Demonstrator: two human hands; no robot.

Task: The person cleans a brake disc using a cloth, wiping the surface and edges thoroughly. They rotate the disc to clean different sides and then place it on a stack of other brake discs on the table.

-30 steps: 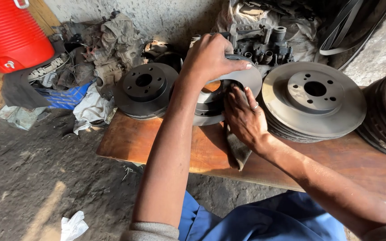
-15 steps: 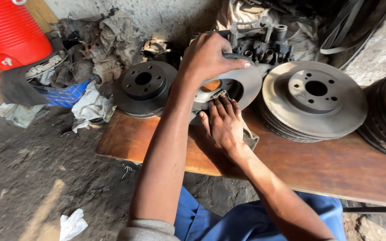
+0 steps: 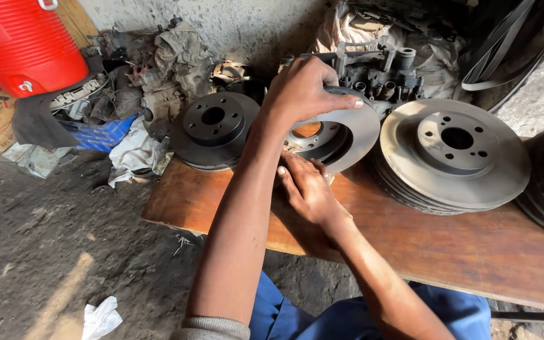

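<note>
Two bare hands, mine, work on one brake disc [image 3: 341, 129] that stands tilted on its edge near the middle of a wooden board [image 3: 473, 252]. My left hand [image 3: 303, 91] curls over the top rim of the disc, fingers wrapped round the edge and thumb pointing right, holding it up. My right hand [image 3: 306, 189] lies flat and low at the foot of the disc, fingers spread against its lower face and the board (whether anything is pinched under the palm, I cannot tell). To the left, just beside it, a darker disc [image 3: 214, 129] leans against a heap of greasy parts and rags [image 3: 158, 56]. To the right a stack of pale discs [image 3: 454, 157] lies flat, close to the tilted one but seemingly not touching. A red cooler [image 3: 20, 44] sits in the far left corner, and a white rag [image 3: 101, 318] lies on the dirt floor. To do this well, I judge I should keep the top grip firm so the disc cannot roll or drop onto my lower fingers, and press evenly along the lower face.
</note>
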